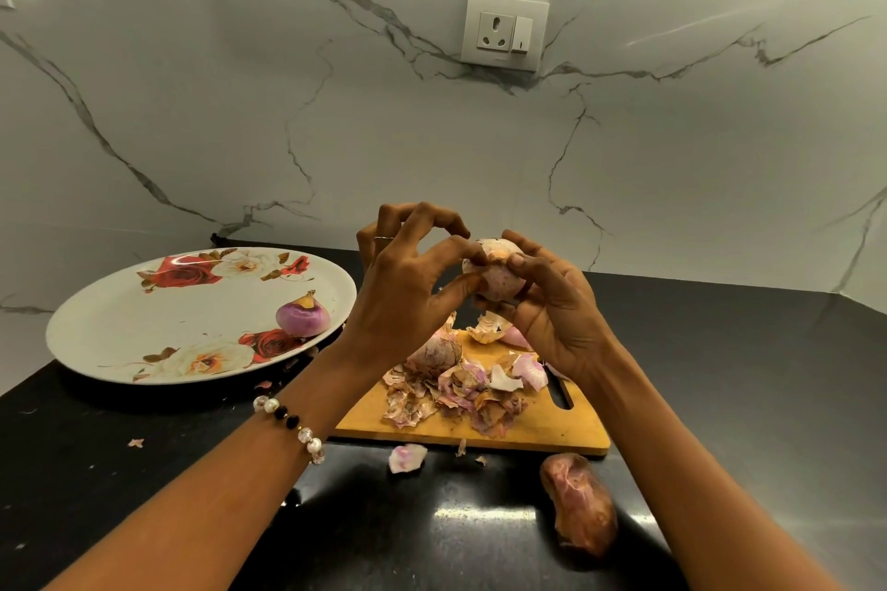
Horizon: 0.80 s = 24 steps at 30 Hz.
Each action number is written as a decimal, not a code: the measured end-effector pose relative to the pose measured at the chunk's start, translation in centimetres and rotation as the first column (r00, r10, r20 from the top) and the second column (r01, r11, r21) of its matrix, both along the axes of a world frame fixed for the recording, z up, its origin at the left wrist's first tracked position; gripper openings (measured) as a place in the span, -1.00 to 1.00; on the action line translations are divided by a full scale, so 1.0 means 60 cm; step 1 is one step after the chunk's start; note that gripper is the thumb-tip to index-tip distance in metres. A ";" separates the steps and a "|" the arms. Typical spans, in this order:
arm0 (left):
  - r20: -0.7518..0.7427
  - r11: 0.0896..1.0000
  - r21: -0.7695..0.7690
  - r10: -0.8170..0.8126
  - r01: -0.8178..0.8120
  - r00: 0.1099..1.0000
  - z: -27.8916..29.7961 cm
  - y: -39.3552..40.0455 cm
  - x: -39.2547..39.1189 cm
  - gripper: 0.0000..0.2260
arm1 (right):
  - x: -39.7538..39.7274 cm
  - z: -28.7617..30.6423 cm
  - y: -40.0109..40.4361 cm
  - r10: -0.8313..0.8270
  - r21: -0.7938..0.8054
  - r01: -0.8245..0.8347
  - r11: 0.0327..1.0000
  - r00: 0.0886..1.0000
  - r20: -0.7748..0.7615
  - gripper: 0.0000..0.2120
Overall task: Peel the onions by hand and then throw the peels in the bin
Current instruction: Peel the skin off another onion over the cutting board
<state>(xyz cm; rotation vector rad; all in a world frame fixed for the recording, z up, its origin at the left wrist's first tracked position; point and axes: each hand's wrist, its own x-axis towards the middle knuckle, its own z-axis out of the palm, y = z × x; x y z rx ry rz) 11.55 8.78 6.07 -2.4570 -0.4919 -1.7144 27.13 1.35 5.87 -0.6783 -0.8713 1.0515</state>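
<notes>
From the head camera: three onions on show. One is up in the air between both hands, one peeled purple onion sits on the flowered plate, and one with skin still on lies on the wooden cutting board among a heap of peels. One stray peel lies on the black counter, and a brown lump sits near the board's front edge. The right hand cups the raised onion, fingers curled round it. The left hand pinches at its top with thumb and forefinger, other fingers arched high. Both forearms angle inward, a beaded bracelet on the left wrist.
</notes>
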 end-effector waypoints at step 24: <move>-0.123 0.981 -0.195 -0.038 0.014 0.992 -0.015 0.016 0.002 -0.87 | -0.016 -0.004 0.001 -0.050 -0.098 0.053 0.994 0.998 0.035 -0.26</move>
